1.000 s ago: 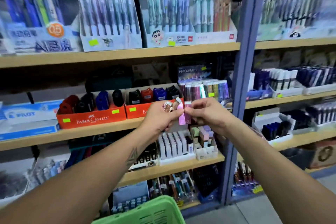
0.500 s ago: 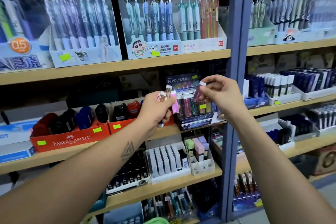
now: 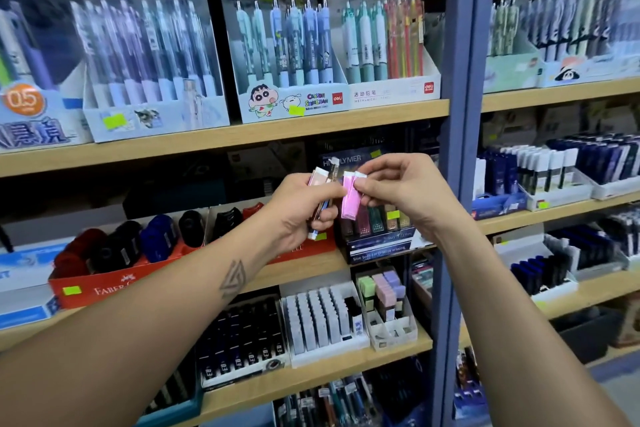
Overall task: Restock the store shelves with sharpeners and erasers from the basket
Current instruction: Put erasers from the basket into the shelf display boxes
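Wooden shelves (image 3: pixel 221 140) carry pen boxes (image 3: pixel 291 80), apparently sharpeners (image 3: pixel 157 243).

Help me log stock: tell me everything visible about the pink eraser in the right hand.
The pink eraser is a slim stick in a glossy bright pink sleeve with a pale top end. It is held almost upright before the Hi-Polymer display box, the right hand pinching its upper part; the left hand, holding more erasers, is just beside it.

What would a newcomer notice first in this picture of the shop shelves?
Two hands meet at the centre: the right hand pinches a bright pink slim eraser, and the left hand holds a few more slim erasers. Behind them, on the middle shelf, an orange cardboard tray holds dark sharpeners.
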`<state>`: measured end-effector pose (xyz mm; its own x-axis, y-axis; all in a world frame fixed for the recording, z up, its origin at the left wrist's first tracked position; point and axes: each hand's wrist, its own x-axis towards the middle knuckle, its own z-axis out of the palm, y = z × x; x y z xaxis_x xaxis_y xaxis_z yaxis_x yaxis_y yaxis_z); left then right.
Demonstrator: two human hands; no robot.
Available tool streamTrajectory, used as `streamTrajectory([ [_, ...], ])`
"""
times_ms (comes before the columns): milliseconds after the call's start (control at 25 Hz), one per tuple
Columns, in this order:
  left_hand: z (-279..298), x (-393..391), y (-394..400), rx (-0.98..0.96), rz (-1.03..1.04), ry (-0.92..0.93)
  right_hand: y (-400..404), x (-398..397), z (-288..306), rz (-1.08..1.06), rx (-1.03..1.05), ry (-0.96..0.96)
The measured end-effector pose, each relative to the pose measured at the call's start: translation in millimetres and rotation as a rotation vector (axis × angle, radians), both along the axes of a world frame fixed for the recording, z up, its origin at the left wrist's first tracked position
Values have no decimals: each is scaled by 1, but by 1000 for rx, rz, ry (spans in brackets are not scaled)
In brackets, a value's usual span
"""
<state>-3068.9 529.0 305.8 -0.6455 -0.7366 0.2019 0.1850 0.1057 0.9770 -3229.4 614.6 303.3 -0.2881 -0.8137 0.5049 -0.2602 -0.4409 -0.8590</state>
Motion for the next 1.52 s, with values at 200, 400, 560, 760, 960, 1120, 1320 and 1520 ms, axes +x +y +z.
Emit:
streamTrajectory([
  [200, 10, 13, -4, -19, -169, -105, 7, 0, 7, 70, 46, 79],
  [400, 4, 25, -21, -129, 172, -160, -3, -10, 16, -125, -44, -17],
  [560, -12, 35, -39, -162, 389, -239, -32, -12, 24, -168, 23, 84],
  [760, -10, 26, -43, -132, 354, -241, -63, -17, 37, -201, 264, 319],
  [960, -2, 17, -51, -98, 287, -185, -83, -9, 45, -192, 456, 476],
  [1120, 2, 10, -56, -63, 197, -237, -90, -8, 47, -285, 507, 640],
  [1320, 8, 0, -53, 59, 137, -260, -91, 3, 59, -261, 527, 851],
  [1520, 8, 0, -56, 52, 191, -251, -93, 15, 58, -187, 601, 1141],
])
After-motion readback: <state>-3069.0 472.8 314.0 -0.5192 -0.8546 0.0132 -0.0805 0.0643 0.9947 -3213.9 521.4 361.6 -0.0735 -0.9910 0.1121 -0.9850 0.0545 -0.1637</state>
